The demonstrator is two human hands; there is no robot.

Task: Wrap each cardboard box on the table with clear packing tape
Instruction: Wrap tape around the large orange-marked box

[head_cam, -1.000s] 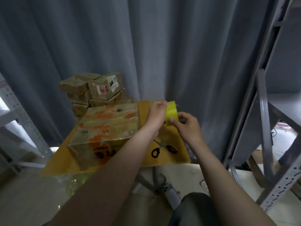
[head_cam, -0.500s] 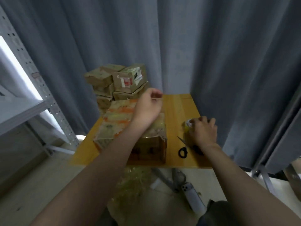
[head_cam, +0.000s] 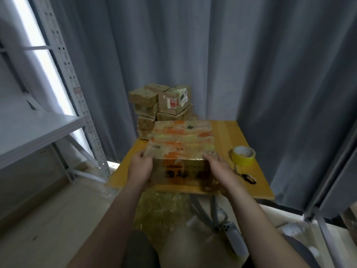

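A large cardboard box, glossy with tape and blotched orange and green on top, stands on the small yellow table. My left hand grips its near left corner, and my right hand grips its near right corner, with fingers curled round the edges. A roll of yellowish packing tape lies flat on the table to the right of the box, apart from both hands. Black-handled scissors lie just in front of the roll.
A stack of several smaller cardboard boxes stands behind the table against the grey curtain. A grey metal shelf rack is at the left. Crumpled clear film lies on the floor under the table's front edge.
My right hand put the tape roll down on the table and let go of it. Both hands then moved to the large box's near corners and took hold of it.
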